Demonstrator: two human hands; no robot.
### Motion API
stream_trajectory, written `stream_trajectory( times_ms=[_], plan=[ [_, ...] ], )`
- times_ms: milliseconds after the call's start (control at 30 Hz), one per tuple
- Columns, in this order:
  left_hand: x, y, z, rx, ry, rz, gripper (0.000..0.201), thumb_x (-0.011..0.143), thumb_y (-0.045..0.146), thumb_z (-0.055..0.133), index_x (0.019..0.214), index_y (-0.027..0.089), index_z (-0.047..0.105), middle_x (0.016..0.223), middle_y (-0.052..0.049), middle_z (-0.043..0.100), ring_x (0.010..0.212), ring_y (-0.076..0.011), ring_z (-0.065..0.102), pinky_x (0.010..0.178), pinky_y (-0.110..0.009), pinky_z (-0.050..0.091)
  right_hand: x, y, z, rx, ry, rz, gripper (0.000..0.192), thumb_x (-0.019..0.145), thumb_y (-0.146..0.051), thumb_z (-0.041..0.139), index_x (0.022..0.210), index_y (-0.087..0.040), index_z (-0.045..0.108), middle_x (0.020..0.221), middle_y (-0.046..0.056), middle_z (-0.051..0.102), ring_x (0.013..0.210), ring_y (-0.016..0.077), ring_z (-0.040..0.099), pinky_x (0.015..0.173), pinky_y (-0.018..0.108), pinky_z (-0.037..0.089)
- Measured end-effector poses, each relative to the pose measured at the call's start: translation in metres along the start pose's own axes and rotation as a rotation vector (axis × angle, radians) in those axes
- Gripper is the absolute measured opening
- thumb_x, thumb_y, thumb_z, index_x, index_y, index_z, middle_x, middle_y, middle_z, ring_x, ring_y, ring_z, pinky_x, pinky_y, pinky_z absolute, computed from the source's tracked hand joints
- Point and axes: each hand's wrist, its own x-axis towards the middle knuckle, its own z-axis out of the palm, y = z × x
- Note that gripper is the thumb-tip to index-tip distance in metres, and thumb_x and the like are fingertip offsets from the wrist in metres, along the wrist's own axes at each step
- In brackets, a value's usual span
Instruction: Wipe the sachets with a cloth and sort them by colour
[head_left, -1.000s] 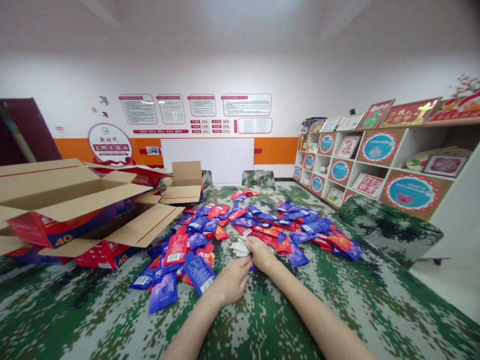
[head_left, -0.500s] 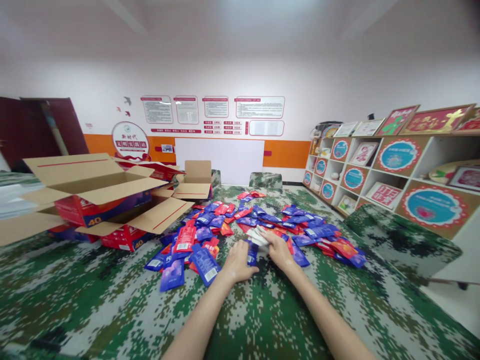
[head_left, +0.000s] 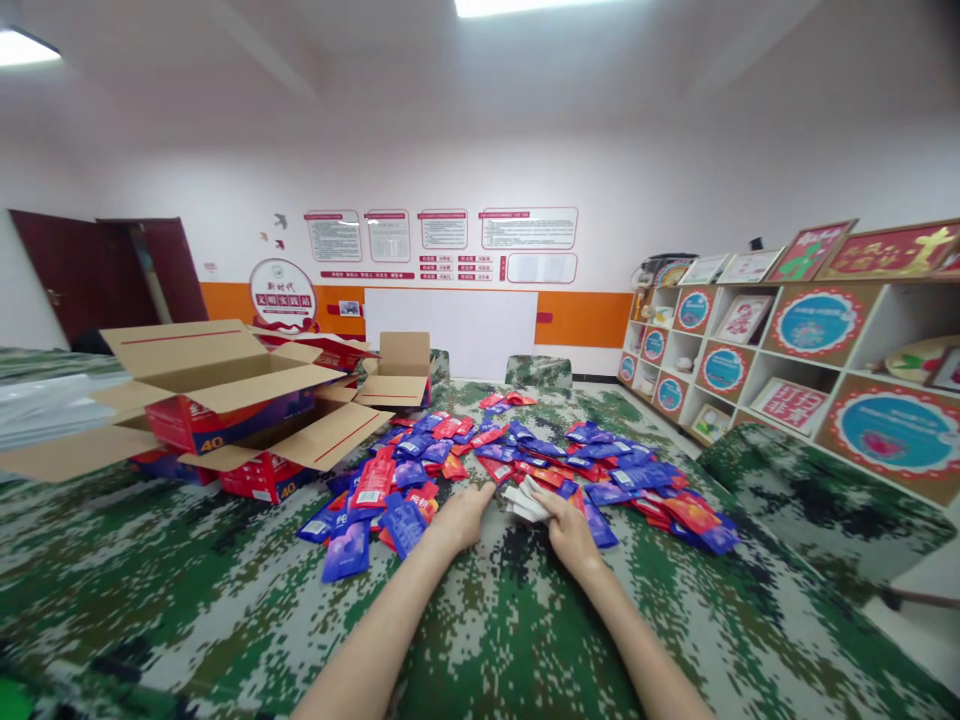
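Note:
My left hand (head_left: pixel 460 516) is low over the camouflage cloth, its index finger stretched out to the near corner of a red pouch (head_left: pixel 496 469). The fingertip seems to touch that corner; no grip on it shows. The other fingers are partly hidden behind the hand. My right hand (head_left: pixel 570 530) pinches a crumpled white cloth or tissue (head_left: pixel 527 500) between thumb and fingers. To the left of my left hand is a pile of blue and red pouches, with a red pouch (head_left: pixel 376 478) on top. Beyond my right hand spreads a second heap with blue pouches (head_left: pixel 645 460).
Open cardboard boxes (head_left: pixel 232 415) stand at the left, and a smaller open box (head_left: pixel 403 370) is farther back. Plastic wrapping (head_left: pixel 52 415) lies at the far left. Camouflage-covered chairs (head_left: pixel 817 500) and a shelf unit (head_left: pixel 757 350) are on the right.
The blue pouch between my hands is no longer there. My left hand has moved slightly left, its finger now extended to a red pouch. The white cloth stays in my right hand, a little lower.

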Motion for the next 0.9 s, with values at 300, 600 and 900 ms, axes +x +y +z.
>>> stream_trajectory(
  times_ms=[300, 600, 900],
  plan=[
    [0.098, -0.103, -0.050, -0.197, 0.333, -0.263, 0.035, 0.074, 0.003, 0.044, 0.100, 0.017, 0.062, 0.103, -0.005, 0.062, 0.104, -0.0178, 0.053, 0.095, -0.030, 0.038, -0.002, -0.001, -0.004, -0.024, -0.009, 0.034, 0.066, 0.063, -0.001, 0.033, 0.119, -0.024, 0.058, 0.122, 0.004, 0.058, 0.116, 0.0200, 0.052, 0.102, 0.044, 0.039],
    [0.212, -0.200, -0.033, -0.060, 0.208, -0.477, 0.029, 0.074, 0.015, 0.054, 0.102, 0.017, 0.064, 0.102, -0.008, 0.066, 0.100, -0.0209, 0.058, 0.087, -0.027, 0.041, -0.001, -0.005, 0.001, 0.037, -0.041, -0.113, 0.051, 0.079, -0.009, 0.039, 0.123, -0.028, 0.054, 0.128, 0.002, 0.054, 0.117, 0.0188, 0.051, 0.097, 0.035, 0.045],
    [0.207, -0.210, -0.024, 0.182, 0.128, -0.396, 0.028, 0.075, 0.024, 0.052, 0.098, 0.027, 0.066, 0.121, -0.010, 0.047, 0.117, -0.0330, 0.041, 0.093, -0.052, 0.031, -0.003, -0.002, 0.007, -0.004, -0.101, -0.123, 0.056, 0.080, -0.005, 0.036, 0.129, -0.029, 0.047, 0.133, 0.002, 0.049, 0.122, 0.0182, 0.045, 0.100, 0.036, 0.042]
  ],
)
